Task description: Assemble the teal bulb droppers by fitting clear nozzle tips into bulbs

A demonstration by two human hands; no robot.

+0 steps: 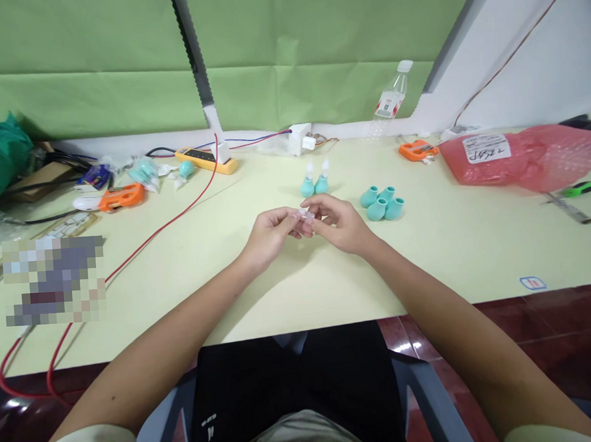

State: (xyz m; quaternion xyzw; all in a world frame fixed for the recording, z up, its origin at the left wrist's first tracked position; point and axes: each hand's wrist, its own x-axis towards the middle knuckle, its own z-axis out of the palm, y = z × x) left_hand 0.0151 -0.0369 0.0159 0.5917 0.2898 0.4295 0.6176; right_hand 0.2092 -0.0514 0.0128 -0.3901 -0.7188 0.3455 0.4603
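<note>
Above the middle of the table, my left hand (272, 237) and my right hand (344, 223) meet, fingertips closed on a small clear plastic piece (306, 216). Its exact shape is partly hidden by the fingers. Just behind the hands stand two teal rubber bulbs (307, 187) with clear, whitish tips pointing up. To the right of my right hand, several more teal bulbs (377, 209) are grouped with their open necks upward and no tips on them.
A red cable (163, 226) crosses the table's left side. Behind it lie a yellow multimeter (206, 161), bagged teal bulbs (144, 173) and an orange-handled tool (122, 197). On the right are a clear bottle (392, 95), another orange tool (418, 150) and a red plastic package (517, 161).
</note>
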